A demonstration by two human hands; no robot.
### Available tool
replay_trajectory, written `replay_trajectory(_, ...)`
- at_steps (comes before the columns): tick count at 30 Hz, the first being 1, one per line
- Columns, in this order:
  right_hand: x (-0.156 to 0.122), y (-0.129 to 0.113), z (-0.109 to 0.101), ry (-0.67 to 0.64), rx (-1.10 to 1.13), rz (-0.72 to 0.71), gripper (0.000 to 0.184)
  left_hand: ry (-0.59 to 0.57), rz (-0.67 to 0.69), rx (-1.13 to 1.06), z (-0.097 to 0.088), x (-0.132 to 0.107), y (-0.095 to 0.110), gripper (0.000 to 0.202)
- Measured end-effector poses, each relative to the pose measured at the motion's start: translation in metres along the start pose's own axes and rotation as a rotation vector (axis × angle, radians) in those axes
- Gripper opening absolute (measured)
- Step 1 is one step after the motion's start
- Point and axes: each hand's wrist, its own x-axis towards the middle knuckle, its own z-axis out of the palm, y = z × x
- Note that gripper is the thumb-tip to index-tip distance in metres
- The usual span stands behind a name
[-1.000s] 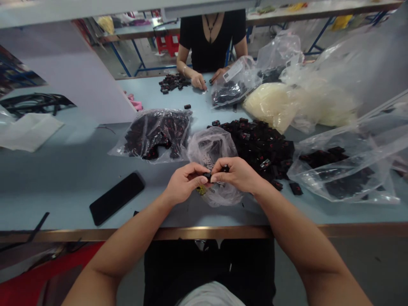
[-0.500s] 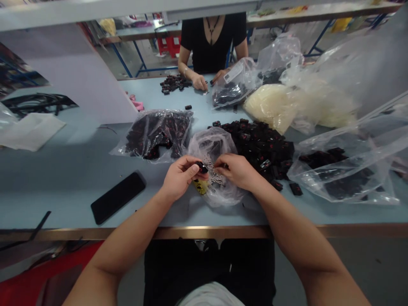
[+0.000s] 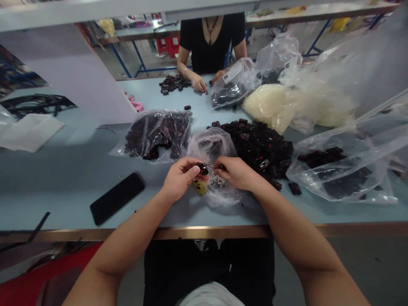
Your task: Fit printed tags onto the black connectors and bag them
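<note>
Between thumb and fingers, my left hand (image 3: pixel 180 178) grips a small black plastic part (image 3: pixel 202 169) with a red mark. Facing it, my right hand (image 3: pixel 234 171) is pinched over an open clear plastic bag (image 3: pixel 225 196); whatever its fingertips hold is too small to name. Many tiny silvery pieces (image 3: pixel 215 179) lie in that bag, and a yellow patch with black marks (image 3: pixel 200 187) shows at its left side. Just beyond my right hand spreads a heap of similar black parts (image 3: pixel 258 142). Another clear bag (image 3: pixel 159 134), filled with black parts, lies beyond my left hand.
A black phone (image 3: pixel 117 197) lies at the left. On the right are a clear bag with black parts (image 3: pixel 344 178) and bags of cream-coloured material (image 3: pixel 270 104). Across the table, a person in black (image 3: pixel 212 46) handles small parts beside a black pile (image 3: pixel 174 83). A white panel (image 3: pixel 95 80) stands left.
The black part in my left hand has tilted slightly. Both hands stay almost in place, my right fingertips still over the bag.
</note>
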Motion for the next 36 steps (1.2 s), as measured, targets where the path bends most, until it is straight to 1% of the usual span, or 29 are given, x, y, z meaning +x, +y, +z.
replay_trajectory(3, -0.002, 0.0, -0.001, 0.052, 0.188, 0.008, 0.007, -0.001, -0.01, 0.008, 0.0, 0.0, 0.0, 0.036)
replay_trajectory(7, -0.002, -0.001, -0.004, 0.096, 0.319, 0.03, 0.005, -0.011, -0.009, 0.015, 0.0, 0.0, 0.0, 0.038)
replay_trajectory(11, -0.002, -0.006, -0.008, 0.136, 0.448, 0.022, 0.016, -0.018, -0.004, 0.008, 0.001, -0.001, 0.0, 0.037)
replay_trajectory(15, -0.005, -0.013, -0.008, 0.099, 0.576, 0.006, 0.028, -0.017, -0.015, 0.02, 0.002, -0.002, -0.002, 0.039)
replay_trajectory(18, -0.006, -0.018, -0.006, 0.066, 0.605, 0.012, 0.036, -0.008, -0.026, 0.052, 0.002, -0.002, -0.002, 0.041)
replay_trajectory(22, -0.006, -0.02, -0.005, 0.062, 0.594, 0.012, 0.042, -0.016, -0.027, 0.081, 0.0, -0.003, -0.003, 0.042)
replay_trajectory(27, -0.006, -0.019, -0.006, 0.056, 0.572, -0.002, 0.042, -0.016, -0.029, 0.127, -0.001, -0.004, -0.004, 0.04)
replay_trajectory(36, -0.007, -0.017, -0.006, 0.033, 0.575, -0.002, 0.042, -0.051, -0.036, 0.182, 0.001, -0.006, 0.001, 0.037)
